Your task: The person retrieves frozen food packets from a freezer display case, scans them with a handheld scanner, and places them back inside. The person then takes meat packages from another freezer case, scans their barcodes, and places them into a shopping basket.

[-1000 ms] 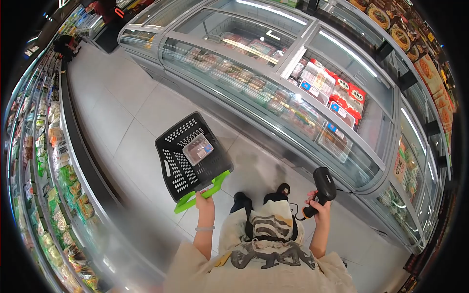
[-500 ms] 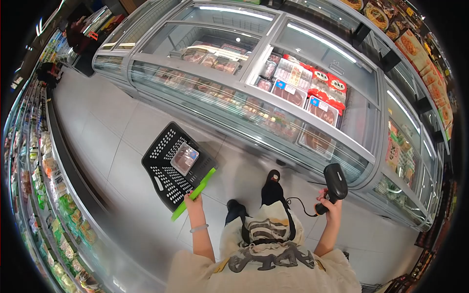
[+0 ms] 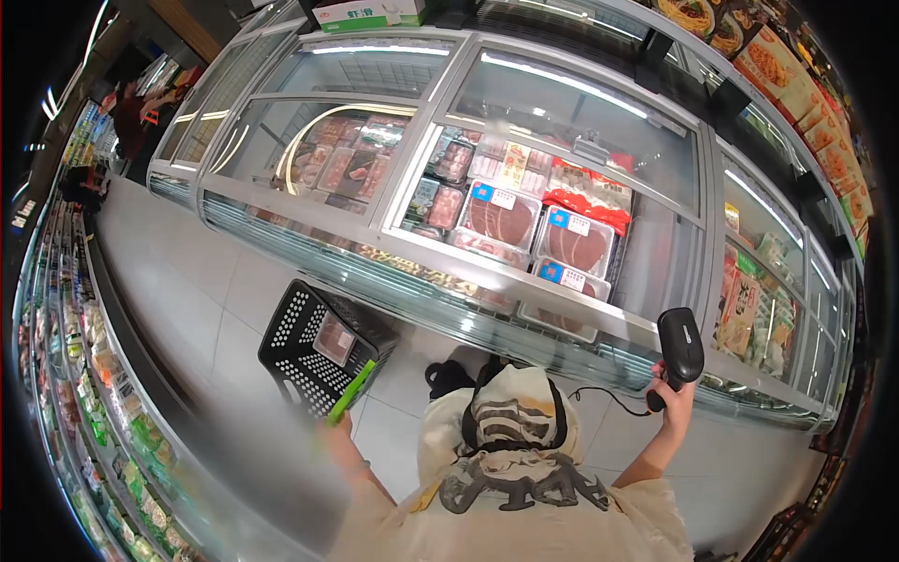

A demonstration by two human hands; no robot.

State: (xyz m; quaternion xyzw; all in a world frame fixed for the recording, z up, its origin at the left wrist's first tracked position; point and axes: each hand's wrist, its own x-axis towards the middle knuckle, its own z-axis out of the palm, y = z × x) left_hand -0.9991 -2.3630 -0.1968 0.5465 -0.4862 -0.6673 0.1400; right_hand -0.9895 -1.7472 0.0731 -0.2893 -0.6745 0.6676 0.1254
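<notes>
My left hand (image 3: 339, 426), slightly blurred, is closed on the green handle (image 3: 352, 391) of a black perforated shopping basket (image 3: 298, 351). One clear-lidded tray of dark meat (image 3: 333, 339) lies in the basket. On the right, my right hand (image 3: 670, 391) grips the handle of a black handheld scanner (image 3: 681, 345), whose thin cable runs back toward my body. In front of me is a glass-topped freezer (image 3: 562, 298) holding meat trays with blue and white labels (image 3: 498, 217) and red packages (image 3: 588, 194).
A refrigerated shelf (image 3: 117, 393) of bagged goods runs along the left. Another person (image 3: 131, 122) stands at the far left back. A green and white box (image 3: 367, 13) sits at the freezer's back. Grey tiled floor (image 3: 169, 234) lies between shelf and freezer.
The freezer now fills more of the view and its trays appear closer. The basket shows lower and further left, still in my left hand; the scanner has shifted right with my right hand.
</notes>
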